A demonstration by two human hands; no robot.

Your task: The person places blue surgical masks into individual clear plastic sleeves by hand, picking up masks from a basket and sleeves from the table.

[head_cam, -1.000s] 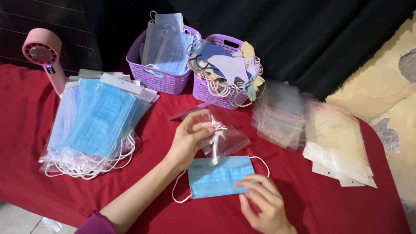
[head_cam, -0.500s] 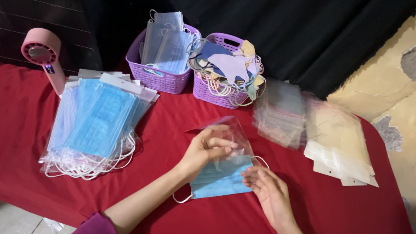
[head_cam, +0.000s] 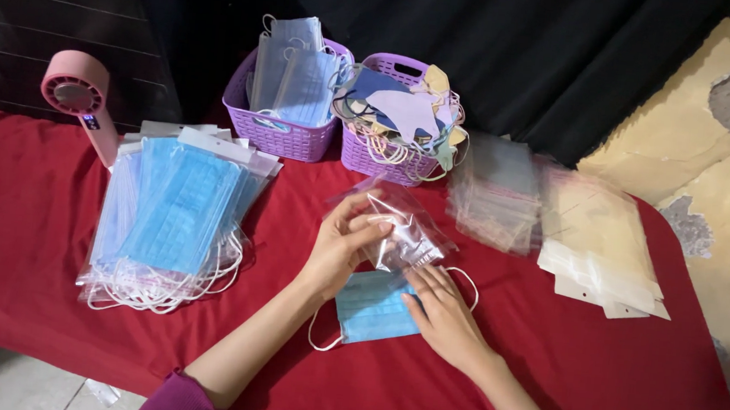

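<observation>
Blue face mask (head_cam: 370, 305) lies flat on the red tabletop (head_cam: 16, 230), near its front edge, between the two hands. Its white ear loops curl out at both ends. A clear plastic bag (head_cam: 398, 229) overlaps the mask's upper edge.

The left hand (head_cam: 340, 246) is raised just above the mask — its fingers are closed on the clear bag, thumb and fingertips pinching the crinkled plastic at its left side. The right hand (head_cam: 443, 311) rests on the mask's right end, fingers stretched flat and pressing the blue fabric down; it grips nothing. The mask's left half shows uncovered between the two wrists.

To the left, well apart from the hands, sits a spread pile of blue masks in clear sleeves (head_cam: 169, 216), loose white loops spilling from underneath. A pink handheld fan (head_cam: 78, 100) stands behind that pile. At the back are two purple baskets side by side — the left basket (head_cam: 275, 133) holds upright pale blue masks, the right basket (head_cam: 386, 159) holds mixed coloured masks. To the right lie a stack of empty clear bags (head_cam: 496, 194) and a stack of white-backed sleeves (head_cam: 604, 250).
</observation>
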